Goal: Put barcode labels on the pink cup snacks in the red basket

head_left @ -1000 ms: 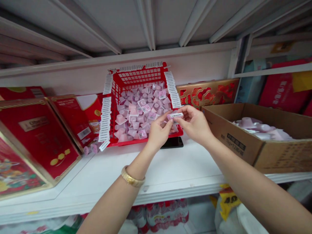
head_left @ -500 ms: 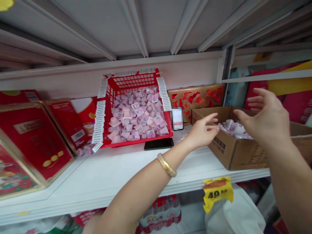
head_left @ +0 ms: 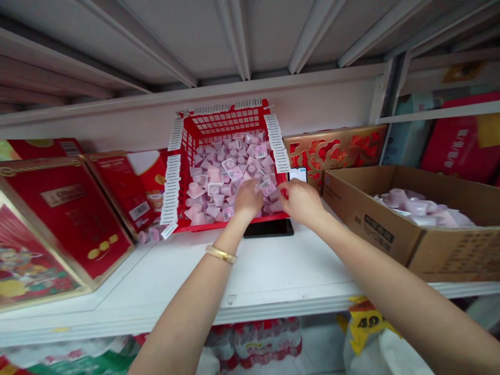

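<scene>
In red basket (head_left: 203, 226) lay pink cups (head_left: 217, 200), judged light, soft, slick; rims seemed best hold. Left hand (head_left: 249, 199) bent over cups, right hand (head_left: 303, 200) curled beside basket; pinching unclear.

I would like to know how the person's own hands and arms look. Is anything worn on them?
The left hand and the right hand have no gloves, and no sleeves show on the arms. Around the left wrist sits a rounded, gold-coloured bracelet; the right wrist shows nothing worn. The fingers are too blurred to rule out a thin ring.
</scene>
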Available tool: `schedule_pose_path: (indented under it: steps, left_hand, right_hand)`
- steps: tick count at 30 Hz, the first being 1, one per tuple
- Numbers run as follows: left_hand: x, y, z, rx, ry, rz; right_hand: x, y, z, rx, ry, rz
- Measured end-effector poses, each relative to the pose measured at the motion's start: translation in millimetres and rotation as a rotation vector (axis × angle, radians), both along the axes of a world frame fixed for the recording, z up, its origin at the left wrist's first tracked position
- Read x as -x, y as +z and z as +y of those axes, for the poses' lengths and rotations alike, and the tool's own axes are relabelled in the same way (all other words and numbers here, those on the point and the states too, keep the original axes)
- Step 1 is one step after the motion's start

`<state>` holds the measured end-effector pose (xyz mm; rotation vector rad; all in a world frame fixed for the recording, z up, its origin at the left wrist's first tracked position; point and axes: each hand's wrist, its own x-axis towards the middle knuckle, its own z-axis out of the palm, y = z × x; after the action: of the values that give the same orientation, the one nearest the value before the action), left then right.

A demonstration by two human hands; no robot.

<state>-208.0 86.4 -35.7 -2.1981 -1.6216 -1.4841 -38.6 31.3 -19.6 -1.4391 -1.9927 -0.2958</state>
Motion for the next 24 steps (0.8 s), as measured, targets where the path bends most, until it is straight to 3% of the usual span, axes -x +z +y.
schedule_pose_path:
  steps: [6, 12, 19, 24]
  left_hand:
    - [2.9, -13.5, -1.1, 0.031, -0.055, 0.174]
    - [0.5, -10.4, -16.3, -0.024, 0.049, 0.243]
    - [-4.4, -15.7, -30.6, 0.125, 0.017, 0.283]
    - [-3.8, -19.5, -27.6, 0.099, -0.038, 0.196]
  right_hand:
    - [15.3, -10.6, 21.8, 0.033, -0.090, -0.063]
    - [17.8, -21.9, 21.9, 0.004, -0.067, -0.015]
    - [23.0, -37.5, 21.0, -0.050, 0.165, 0.229]
    - [18.6, -39.9, 25.7, -0.055, 0.257, 0.465]
